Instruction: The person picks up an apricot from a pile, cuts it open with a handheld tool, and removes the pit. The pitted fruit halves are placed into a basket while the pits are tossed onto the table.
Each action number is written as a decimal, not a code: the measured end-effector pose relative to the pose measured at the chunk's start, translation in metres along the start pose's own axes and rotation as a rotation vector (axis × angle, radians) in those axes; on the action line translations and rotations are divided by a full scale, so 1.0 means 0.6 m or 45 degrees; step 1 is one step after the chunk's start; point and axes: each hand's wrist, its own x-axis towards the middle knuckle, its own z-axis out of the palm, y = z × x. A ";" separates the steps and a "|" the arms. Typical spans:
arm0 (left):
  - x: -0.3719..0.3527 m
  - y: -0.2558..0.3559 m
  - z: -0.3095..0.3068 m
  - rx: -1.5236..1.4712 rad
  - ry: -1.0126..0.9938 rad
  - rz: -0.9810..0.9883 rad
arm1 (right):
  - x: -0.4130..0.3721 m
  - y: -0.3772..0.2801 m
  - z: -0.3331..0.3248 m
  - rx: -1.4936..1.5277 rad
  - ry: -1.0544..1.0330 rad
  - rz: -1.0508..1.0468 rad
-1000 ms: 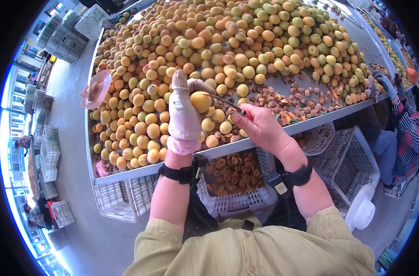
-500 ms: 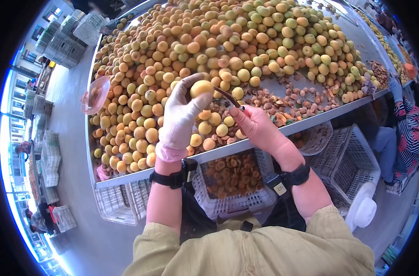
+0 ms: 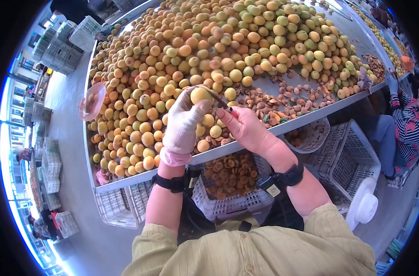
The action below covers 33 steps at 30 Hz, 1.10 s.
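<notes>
My left hand [image 3: 184, 117], in a pale glove, grips a yellow-orange fruit [image 3: 201, 95] above the near edge of the table [image 3: 237, 146]. The fingers of my right hand [image 3: 241, 123] are closed on a thin, dark, curved tool [image 3: 218, 100], whose far end lies against the top of that fruit. Behind and left of my hands spreads a large heap of similar fruit [image 3: 172, 60]. To the right of them lie brown pits and scraps [image 3: 283, 102] on the table.
Below the table edge, a crate [image 3: 228, 209] holds halved fruit [image 3: 232, 177]. Empty-looking crates [image 3: 343, 161] and a round basket [image 3: 317, 138] are on the right. A pink scoop [image 3: 92, 102] hangs at the table's left edge. A person in patterned clothes [image 3: 407, 119] sits at far right.
The tool has moved from the right side of the fruit to over its top. My right hand has shifted left, closer to my left hand. The view has shifted slightly.
</notes>
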 end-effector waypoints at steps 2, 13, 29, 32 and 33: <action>-0.003 -0.014 0.008 -0.048 0.004 0.005 | -0.003 0.001 0.005 -0.024 -0.014 -0.009; 0.006 -0.048 0.039 -0.767 0.053 -0.149 | 0.006 0.008 0.026 0.124 0.079 -0.082; 0.000 -0.045 0.038 -0.701 -0.056 -0.065 | -0.005 -0.009 0.017 -0.105 0.180 -0.111; 0.003 -0.045 0.038 -0.673 0.012 -0.116 | 0.003 0.002 0.023 -0.131 0.242 -0.109; 0.001 -0.048 0.040 -0.733 0.018 -0.144 | 0.001 -0.001 0.027 -0.086 0.243 -0.116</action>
